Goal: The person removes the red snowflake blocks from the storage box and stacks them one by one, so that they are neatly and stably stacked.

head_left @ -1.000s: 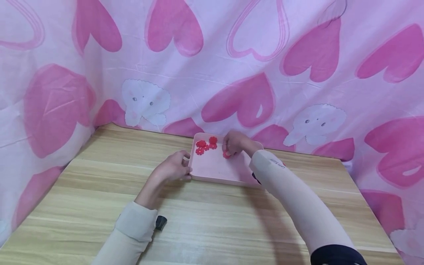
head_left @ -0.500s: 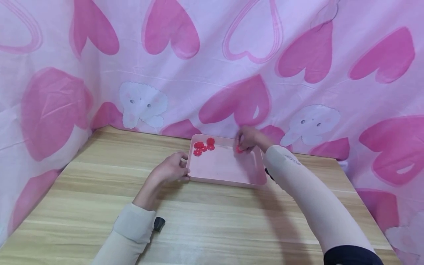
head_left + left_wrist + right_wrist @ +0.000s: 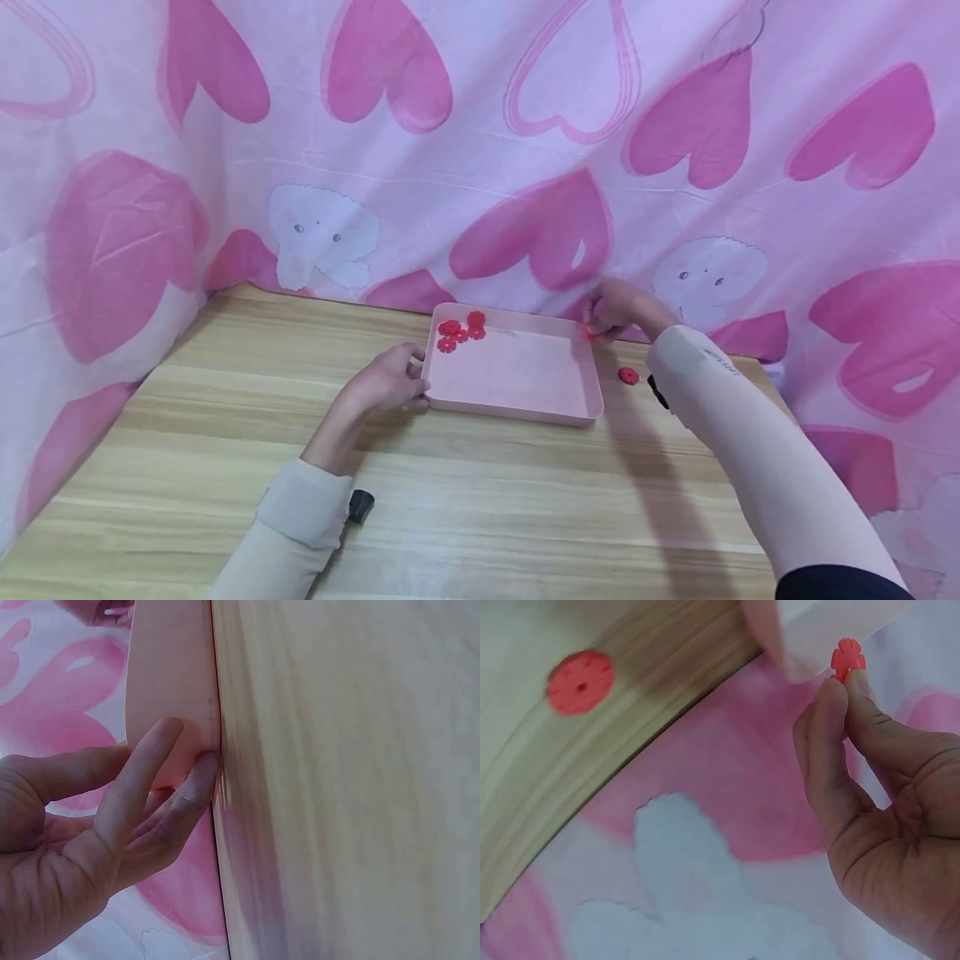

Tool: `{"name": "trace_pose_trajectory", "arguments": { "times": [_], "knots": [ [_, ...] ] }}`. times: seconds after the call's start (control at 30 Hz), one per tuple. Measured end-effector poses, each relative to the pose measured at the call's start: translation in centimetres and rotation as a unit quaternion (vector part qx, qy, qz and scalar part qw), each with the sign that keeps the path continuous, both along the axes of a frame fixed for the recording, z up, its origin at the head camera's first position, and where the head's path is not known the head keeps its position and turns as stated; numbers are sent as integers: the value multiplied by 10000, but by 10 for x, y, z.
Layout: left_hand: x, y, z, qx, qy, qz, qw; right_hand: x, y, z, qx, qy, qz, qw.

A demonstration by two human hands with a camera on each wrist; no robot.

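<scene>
I see small red flower-shaped discs with notched edges and a shallow pale pink rectangular tray (image 3: 517, 408) on a wooden table (image 3: 465, 500).

Going left to right: my left hand (image 3: 386, 385) sits at the tray's left rim. In the left wrist view its fingers (image 3: 142, 787) are loosely spread and fairly straight, with the fingertips pressing against the tray's outer wall and nothing pinched.

In the tray's far left corner lies a cluster of red discs (image 3: 459, 330). I count about five, touching or overlapping; the exact number is hard to tell.

Just past the tray's far right corner, my right hand (image 3: 618, 308) hovers above the table near the heart-patterned pink curtain (image 3: 525, 125). It pinches one red disc (image 3: 847, 658) between thumb and forefinger, the other fingers curled.

To the right of the tray, one loose red disc (image 3: 628, 376) lies flat on the table, near my right sleeve (image 3: 750, 458).
</scene>
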State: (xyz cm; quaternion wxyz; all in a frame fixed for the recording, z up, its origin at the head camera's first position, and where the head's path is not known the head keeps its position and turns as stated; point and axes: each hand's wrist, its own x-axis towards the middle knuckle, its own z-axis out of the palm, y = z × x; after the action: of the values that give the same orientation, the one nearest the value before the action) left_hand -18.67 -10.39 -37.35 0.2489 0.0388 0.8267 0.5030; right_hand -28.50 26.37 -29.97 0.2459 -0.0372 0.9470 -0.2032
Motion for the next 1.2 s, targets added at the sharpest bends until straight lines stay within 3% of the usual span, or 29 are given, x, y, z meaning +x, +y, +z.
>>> {"name": "trace_pose_trajectory", "arguments": {
  "times": [0.2, 0.5, 0.97, 1.2],
  "knots": [
    [0, 0, 1, -12, -1, 11, 10000, 6, 32, 0, -123, -237, -245, 9993],
    [0, 1, 0, 19, 14, -12, 10000, 17, 71, -17, -48, -888, -338, 9955],
    [-2, 0, 0, -23, 58, -71, 10000, 24, 90, -41, 49, -759, -516, 9958],
    [-3, 0, 0, -53, 64, -83, 9999, 25, 89, -50, -143, -865, -574, 9945]
  ]
}}
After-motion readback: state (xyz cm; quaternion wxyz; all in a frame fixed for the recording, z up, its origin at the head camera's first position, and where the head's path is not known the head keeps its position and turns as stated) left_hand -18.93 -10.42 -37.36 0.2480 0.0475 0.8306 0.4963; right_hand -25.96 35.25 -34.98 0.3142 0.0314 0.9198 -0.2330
